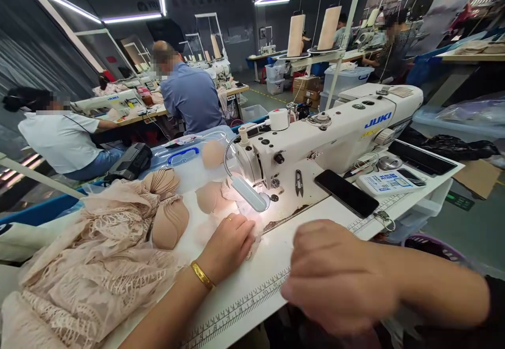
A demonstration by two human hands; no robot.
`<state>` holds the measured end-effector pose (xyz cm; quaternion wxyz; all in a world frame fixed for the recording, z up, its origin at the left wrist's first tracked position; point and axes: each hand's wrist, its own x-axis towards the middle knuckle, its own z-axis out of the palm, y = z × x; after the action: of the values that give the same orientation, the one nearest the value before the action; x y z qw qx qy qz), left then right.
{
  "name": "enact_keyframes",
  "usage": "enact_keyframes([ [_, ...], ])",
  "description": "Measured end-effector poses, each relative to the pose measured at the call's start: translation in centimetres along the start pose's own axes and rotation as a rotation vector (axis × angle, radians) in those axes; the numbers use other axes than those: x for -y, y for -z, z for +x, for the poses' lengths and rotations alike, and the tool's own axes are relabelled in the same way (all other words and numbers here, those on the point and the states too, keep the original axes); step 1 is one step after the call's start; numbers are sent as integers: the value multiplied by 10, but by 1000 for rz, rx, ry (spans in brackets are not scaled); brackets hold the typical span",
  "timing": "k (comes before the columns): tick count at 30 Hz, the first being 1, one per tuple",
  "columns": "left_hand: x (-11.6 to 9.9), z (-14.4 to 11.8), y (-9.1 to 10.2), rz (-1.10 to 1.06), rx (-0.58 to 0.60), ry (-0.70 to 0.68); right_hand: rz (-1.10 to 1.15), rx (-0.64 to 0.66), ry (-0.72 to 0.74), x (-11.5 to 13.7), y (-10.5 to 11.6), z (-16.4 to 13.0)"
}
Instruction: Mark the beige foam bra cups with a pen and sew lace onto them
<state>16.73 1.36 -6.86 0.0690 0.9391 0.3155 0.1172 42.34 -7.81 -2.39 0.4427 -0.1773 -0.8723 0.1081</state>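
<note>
My left hand [229, 244], with a gold bracelet at its wrist, rests on a pale lace piece [255, 237] just in front of the sewing machine's needle area. Its fingers are bent together over the cloth. Nearer to me and to the right, my right hand [339, 280] is raised over the table's front edge, blurred and curled closed; whatever it may hold is hidden. The white sewing machine [315, 133] has a lit lamp [249, 194] that partly covers the needle. Beside the lace lies a beige bra cup [209, 196].
Stacked bra cups [169, 225] and heaped beige lace [90, 265] cover the table's left. Thread snips [299, 182] and a black phone [347, 193] lie right of the needle. A clear plastic box [185, 165] stands behind. Other people sit at machines farther back.
</note>
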Motion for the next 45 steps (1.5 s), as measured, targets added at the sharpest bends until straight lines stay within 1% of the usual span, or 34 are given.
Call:
enact_keyframes([
  [1, 2, 0, -1, -21, 0, -7, -86, 94, 105, -23, -8, 7],
  [3, 6, 1, -2, -53, 13, -19, -297, 223, 52, -68, -23, 12],
  [5, 8, 0, -3, -55, 13, -27, -378, 337, 20, -105, -34, 7],
  [6, 9, -1, -4, -47, -2, -34, -393, 378, 16, -117, -38, 2],
  [8, 10, -2, -7, -21, -61, -65, -389, 416, 8, -132, -43, -9],
  [11, 10, -5, -13, 20, -136, -108, -348, 418, -21, -134, -43, -19],
  [18, 12, -3, -19, 18, -180, -111, -301, 434, -29, -130, -37, -20],
  [24, 10, 0, -19, 37, -246, -166, -259, 411, -17, -132, -37, -22],
  [32, 8, 1, -20, 31, -259, -168, -217, 380, -26, -132, -37, -22],
  [36, 8, 2, -20, 51, -258, -169, -235, 353, -123, -130, -39, -19],
  [40, 8, 3, -18, 42, -250, -188, -237, 368, -186, -129, -40, -16],
  [45, 11, 10, -18, 32, -181, -100, -275, 347, -203, -132, -41, -16],
])
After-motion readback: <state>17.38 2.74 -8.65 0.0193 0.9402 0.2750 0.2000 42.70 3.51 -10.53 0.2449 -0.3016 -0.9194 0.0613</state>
